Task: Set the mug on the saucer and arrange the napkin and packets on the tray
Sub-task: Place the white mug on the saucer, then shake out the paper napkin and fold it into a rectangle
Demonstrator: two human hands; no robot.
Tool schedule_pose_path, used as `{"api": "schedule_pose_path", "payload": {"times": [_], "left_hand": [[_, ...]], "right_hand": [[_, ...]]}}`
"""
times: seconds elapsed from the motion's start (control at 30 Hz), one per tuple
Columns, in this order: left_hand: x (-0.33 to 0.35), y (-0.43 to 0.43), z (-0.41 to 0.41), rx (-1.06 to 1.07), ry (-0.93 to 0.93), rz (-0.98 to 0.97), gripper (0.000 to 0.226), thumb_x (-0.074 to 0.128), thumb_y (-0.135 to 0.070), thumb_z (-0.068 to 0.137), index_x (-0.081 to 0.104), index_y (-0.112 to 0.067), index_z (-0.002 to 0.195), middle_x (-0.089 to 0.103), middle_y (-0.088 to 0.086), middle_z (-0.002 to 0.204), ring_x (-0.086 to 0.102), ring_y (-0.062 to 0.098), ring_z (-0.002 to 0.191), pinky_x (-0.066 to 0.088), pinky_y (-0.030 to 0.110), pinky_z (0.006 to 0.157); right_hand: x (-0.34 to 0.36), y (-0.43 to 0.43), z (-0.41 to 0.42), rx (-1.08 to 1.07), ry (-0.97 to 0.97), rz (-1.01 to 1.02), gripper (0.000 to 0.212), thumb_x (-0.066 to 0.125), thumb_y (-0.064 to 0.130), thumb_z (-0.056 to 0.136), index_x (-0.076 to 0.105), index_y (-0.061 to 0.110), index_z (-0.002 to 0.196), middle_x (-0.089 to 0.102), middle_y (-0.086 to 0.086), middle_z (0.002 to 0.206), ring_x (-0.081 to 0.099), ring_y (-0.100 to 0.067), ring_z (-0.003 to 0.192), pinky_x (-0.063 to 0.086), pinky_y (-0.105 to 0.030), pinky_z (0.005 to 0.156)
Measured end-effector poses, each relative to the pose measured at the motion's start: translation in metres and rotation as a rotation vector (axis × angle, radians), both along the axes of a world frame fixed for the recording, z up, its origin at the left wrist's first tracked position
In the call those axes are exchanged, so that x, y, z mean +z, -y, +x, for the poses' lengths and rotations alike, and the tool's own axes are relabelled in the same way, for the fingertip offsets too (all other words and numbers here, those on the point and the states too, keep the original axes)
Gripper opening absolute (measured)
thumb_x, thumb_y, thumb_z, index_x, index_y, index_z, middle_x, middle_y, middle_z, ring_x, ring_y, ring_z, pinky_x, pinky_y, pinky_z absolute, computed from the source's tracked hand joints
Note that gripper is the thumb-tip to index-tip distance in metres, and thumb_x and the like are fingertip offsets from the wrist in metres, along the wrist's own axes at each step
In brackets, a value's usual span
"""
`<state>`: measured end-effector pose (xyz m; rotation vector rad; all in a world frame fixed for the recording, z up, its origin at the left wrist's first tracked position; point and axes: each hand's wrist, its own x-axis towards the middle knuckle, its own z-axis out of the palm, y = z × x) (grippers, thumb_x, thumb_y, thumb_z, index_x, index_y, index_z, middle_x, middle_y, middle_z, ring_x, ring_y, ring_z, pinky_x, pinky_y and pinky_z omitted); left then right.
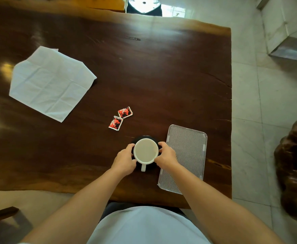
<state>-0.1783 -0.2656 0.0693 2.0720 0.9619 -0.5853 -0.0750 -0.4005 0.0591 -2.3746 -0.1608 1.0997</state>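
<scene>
We are gripping the white mug [145,151] from both sides, left hand [124,160] and right hand [167,156] with fingers curled against its wall; it is sitting over the dark saucer [145,137], handle pointing toward us. Whether it is fully seated we cannot tell. Risk, in our judgement: the mug is looking full, so any tilt or off-centre release could be spilling liquid or rocking it on the saucer. The striped tray [188,152] is lying just right of the saucer; two red packets [120,118] and the unfolded napkin [50,81] are waiting well apart, farther left. The surface is a glossy dark wooden table [161,76], reflecting glare, over a pale tiled floor [249,103].
</scene>
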Motion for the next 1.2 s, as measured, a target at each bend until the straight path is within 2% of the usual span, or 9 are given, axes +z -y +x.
{"api": "schedule_pose_path", "payload": {"times": [0.17, 0.37, 0.53, 0.73, 0.83, 0.87, 0.97, 1.07, 1.2], "left_hand": [[0.016, -0.014, -0.001, 0.029, 0.023, 0.027, 0.039, 0.059, -0.015, 0.095, 0.054, -0.023, 0.132, 0.066, 0.000, 0.112, 0.062, 0.016, 0.097, 0.054, 0.034, 0.081], [0.040, -0.034, -0.010, 0.049, 0.026, 0.112, 0.014, 0.058, -0.027, 0.098, 0.060, -0.023, 0.111, 0.068, -0.001, 0.104, 0.064, 0.013, 0.091, 0.056, 0.033, 0.081], [0.055, -0.060, -0.035, 0.041, 0.005, 0.189, 0.014, 0.055, -0.029, 0.100, 0.064, -0.023, 0.108, 0.068, -0.003, 0.099, 0.063, 0.012, 0.087, 0.053, 0.029, 0.074], [0.060, -0.108, -0.069, 0.089, -0.034, 0.238, 0.014, 0.054, -0.032, 0.099, 0.065, -0.023, 0.102, 0.069, -0.002, 0.094, 0.065, 0.016, 0.086, 0.058, 0.037, 0.080], [0.056, -0.137, -0.076, 0.060, -0.059, 0.217, 0.015, 0.055, -0.030, 0.098, 0.066, -0.022, 0.105, 0.069, -0.001, 0.098, 0.065, 0.016, 0.088, 0.057, 0.035, 0.080], [0.053, -0.151, -0.078, 0.048, -0.063, 0.204, 0.015, 0.055, -0.030, 0.098, 0.066, -0.022, 0.106, 0.069, -0.001, 0.100, 0.065, 0.016, 0.090, 0.057, 0.035, 0.081], [0.048, -0.199, -0.076, 0.000, -0.027, 0.180, 0.015, 0.056, -0.028, 0.098, 0.065, -0.022, 0.109, 0.069, 0.000, 0.103, 0.065, 0.017, 0.093, 0.058, 0.035, 0.083], [0.043, -0.252, -0.081, -0.051, 0.008, 0.144, 0.015, 0.057, -0.025, 0.096, 0.067, -0.022, 0.108, 0.070, 0.000, 0.103, 0.065, 0.017, 0.093, 0.058, 0.037, 0.083], [0.022, -0.336, -0.099, -0.042, -0.016, 0.143, 0.016, 0.056, -0.024, 0.090, 0.068, -0.024, 0.101, 0.070, 0.000, 0.100, 0.067, 0.024, 0.095, 0.057, 0.040, 0.084]], "right_hand": [[0.017, -0.011, 0.003, 0.064, 0.144, -0.071, 0.061, 0.062, 0.005, 0.087, 0.043, 0.015, 0.145, 0.047, -0.012, 0.137, 0.042, -0.032, 0.130, 0.044, -0.039, 0.101], [0.034, -0.047, 0.003, 0.113, 0.213, 0.012, 0.043, 0.053, 0.009, 0.089, 0.057, 0.014, 0.131, 0.057, -0.010, 0.129, 0.050, -0.031, 0.122, 0.046, -0.038, 0.097], [0.047, -0.094, -0.011, 0.154, 0.110, 0.120, 0.034, 0.058, 0.011, 0.091, 0.063, 0.015, 0.124, 0.066, -0.007, 0.118, 0.062, -0.023, 0.108, 0.049, -0.032, 0.088], [0.049, -0.149, -0.044, 0.242, 0.035, 0.160, 0.018, 0.060, 0.014, 0.092, 0.070, 0.018, 0.107, 0.067, -0.001, 0.100, 0.065, -0.019, 0.096, 0.055, -0.032, 0.083], [0.043, -0.168, -0.051, 0.272, -0.013, 0.163, 0.016, 0.061, 0.016, 0.094, 0.069, 0.020, 0.107, 0.063, 0.002, 0.096, 0.060, -0.010, 0.086, 0.048, -0.020, 0.067], [0.041, -0.178, -0.051, 0.270, -0.023, 0.152, 0.014, 0.062, 0.016, 0.094, 0.069, 0.022, 0.106, 0.063, 0.003, 0.097, 0.061, -0.010, 0.086, 0.048, -0.020, 0.067], [0.034, -0.215, -0.051, 0.238, -0.048, 0.089, 0.010, 0.063, 0.016, 0.094, 0.067, 0.022, 0.102, 0.065, 0.001, 0.099, 0.064, -0.013, 0.091, 0.056, -0.029, 0.081], [0.024, -0.265, -0.061, 0.210, -0.043, 0.021, 0.011, 0.063, 0.016, 0.093, 0.069, 0.020, 0.101, 0.071, -0.005, 0.105, 0.065, -0.016, 0.092, 0.055, -0.029, 0.079], [0.004, -0.341, -0.094, 0.220, -0.039, -0.008, 0.029, 0.066, 0.020, 0.092, 0.065, 0.016, 0.121, 0.070, -0.005, 0.109, 0.066, -0.022, 0.103, 0.053, -0.033, 0.091]]}}
